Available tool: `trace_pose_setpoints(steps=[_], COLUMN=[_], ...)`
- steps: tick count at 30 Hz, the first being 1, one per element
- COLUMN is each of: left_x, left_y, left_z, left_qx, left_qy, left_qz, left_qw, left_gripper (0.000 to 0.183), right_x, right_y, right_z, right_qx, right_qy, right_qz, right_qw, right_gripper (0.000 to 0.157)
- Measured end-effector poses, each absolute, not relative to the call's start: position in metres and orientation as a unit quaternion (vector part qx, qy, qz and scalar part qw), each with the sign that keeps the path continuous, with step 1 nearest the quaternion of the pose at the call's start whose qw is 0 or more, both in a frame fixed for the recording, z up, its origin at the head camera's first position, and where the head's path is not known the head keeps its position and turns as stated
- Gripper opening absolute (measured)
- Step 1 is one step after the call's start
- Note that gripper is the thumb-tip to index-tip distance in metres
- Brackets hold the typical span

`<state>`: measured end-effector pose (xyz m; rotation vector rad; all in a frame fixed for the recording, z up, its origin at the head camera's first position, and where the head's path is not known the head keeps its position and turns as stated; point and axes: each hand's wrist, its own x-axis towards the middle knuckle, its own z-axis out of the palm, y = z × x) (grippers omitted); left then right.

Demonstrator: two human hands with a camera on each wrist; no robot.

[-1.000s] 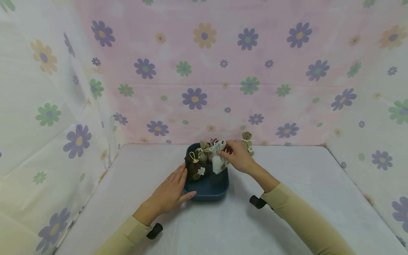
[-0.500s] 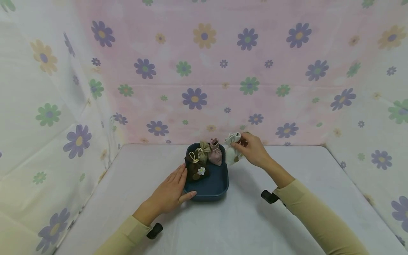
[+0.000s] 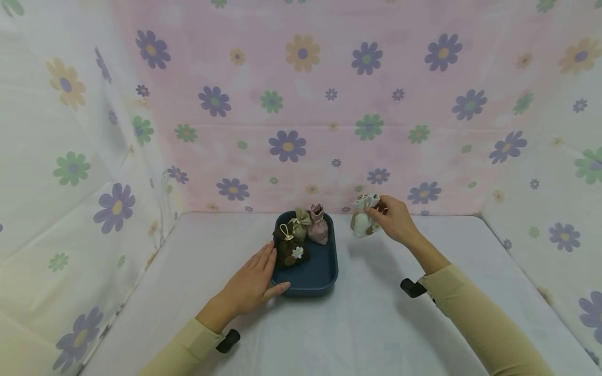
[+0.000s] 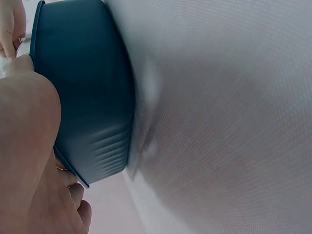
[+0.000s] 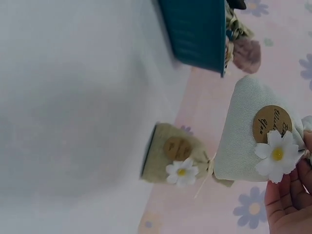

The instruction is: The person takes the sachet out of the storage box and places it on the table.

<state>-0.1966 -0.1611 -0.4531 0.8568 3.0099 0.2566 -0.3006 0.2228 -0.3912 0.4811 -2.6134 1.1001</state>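
My right hand (image 3: 397, 219) pinches the neck of a white drawstring pouch (image 3: 363, 223) and holds it above the table, right of the blue basin (image 3: 310, 282). A white flower and a round brown label show on this pouch in the right wrist view. Behind it a tan drawstring pouch (image 5: 165, 151) stands on the table, mostly hidden in the head view. My left hand (image 3: 249, 284) rests with extended fingers along the basin's left rim. Inside the basin are a dark brown pouch (image 3: 286, 253), an olive pouch (image 3: 300, 225) and a pink pouch (image 3: 318, 230).
A white cloth covers the table (image 3: 376, 324). Flower-printed fabric (image 3: 310, 104) rises along the back and both sides, close behind the pouches. The front and right parts of the basin floor are bare.
My right hand has carried the white pouch out of the basin to the right, in front of the tan pouch. The pink pouch is now uncovered. My left hand and the basin have stayed put.
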Motion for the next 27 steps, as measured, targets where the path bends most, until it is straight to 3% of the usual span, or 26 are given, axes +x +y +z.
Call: trace_pose_setpoints(steps=[27], left_x=[-0.197], left_y=[-0.163], left_z=[-0.457], left_qx=[0.278], left_qy=[0.958], left_qz=[0.074], left_qw=[-0.012], left_gripper=[0.099], right_x=[-0.326], right_y=[0.267], right_z=[-0.434], right_qx=[0.048], right_qy=[-0.924], right_qz=[0.359], right_qw=[0.122], right_gripper=[0.03])
